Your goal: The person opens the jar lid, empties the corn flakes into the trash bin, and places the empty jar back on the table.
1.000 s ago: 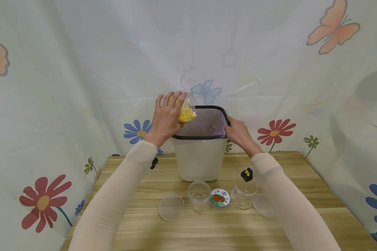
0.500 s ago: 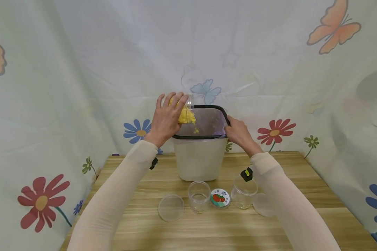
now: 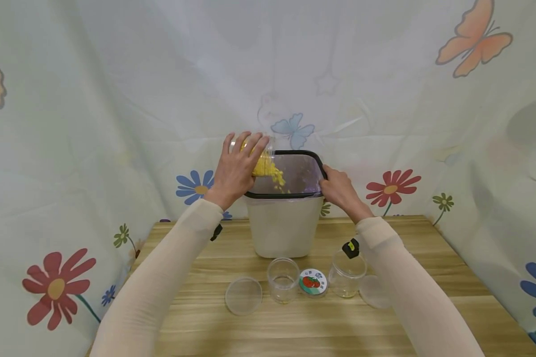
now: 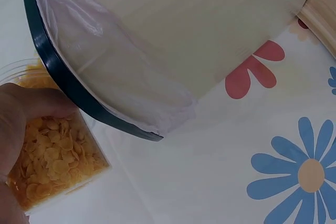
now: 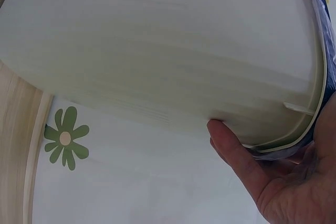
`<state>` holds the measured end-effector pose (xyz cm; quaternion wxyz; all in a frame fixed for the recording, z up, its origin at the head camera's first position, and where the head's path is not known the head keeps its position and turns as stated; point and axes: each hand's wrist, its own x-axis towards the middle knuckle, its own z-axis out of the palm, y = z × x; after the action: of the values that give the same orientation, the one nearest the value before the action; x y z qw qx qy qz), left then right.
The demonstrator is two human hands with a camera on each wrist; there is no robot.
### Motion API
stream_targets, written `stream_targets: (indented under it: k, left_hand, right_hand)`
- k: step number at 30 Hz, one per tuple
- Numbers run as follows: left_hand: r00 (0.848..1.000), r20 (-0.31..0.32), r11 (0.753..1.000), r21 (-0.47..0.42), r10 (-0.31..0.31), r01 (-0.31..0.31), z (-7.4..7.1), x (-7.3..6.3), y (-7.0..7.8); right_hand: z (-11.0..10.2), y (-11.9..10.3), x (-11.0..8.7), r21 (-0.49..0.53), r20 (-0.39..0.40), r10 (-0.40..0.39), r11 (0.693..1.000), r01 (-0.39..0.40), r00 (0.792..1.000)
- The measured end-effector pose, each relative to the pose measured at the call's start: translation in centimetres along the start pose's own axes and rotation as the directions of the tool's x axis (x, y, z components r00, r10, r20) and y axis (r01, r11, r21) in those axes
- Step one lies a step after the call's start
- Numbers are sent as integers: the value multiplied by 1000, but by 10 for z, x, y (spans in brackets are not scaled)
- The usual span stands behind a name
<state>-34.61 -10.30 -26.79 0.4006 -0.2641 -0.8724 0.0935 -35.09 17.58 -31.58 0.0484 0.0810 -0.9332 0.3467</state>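
Observation:
My left hand (image 3: 234,171) grips a clear plastic jar (image 3: 270,145) of yellow flakes, tipped on its side over the left of a white trash bin (image 3: 286,228). Yellow flakes (image 3: 279,182) fall from its mouth into the bin. In the left wrist view many flakes (image 4: 55,150) are still inside the jar, behind my thumb. My right hand (image 3: 339,188) holds the bin's black rim (image 3: 290,196) at its right side. The right wrist view has the thumb (image 5: 231,148) against the outer wall and the other fingers partly hidden at the rim. A thin plastic bag (image 4: 110,56) lines the bin.
On the wooden table (image 3: 268,332), in front of the bin, stand two clear jars, one left (image 3: 283,281) and one right (image 3: 346,277). A tomato-printed can (image 3: 313,282) is between them. Clear round lids lie left (image 3: 243,296) and right (image 3: 375,291). A printed curtain (image 3: 205,89) hangs behind.
The jar has tipped a little further. Flakes first held at its mouth now drop in a stream into the bin. My right hand and the bin stay where they were.

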Motion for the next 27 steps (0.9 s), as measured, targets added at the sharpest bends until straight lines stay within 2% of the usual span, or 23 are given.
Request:
stream_targets:
  k: [27]
  left_hand:
    - [998,-20,997,53,53,-52,3,2,0]
  right_hand:
    - [1,0,0,-14,-15,-13,1000,13,1000]
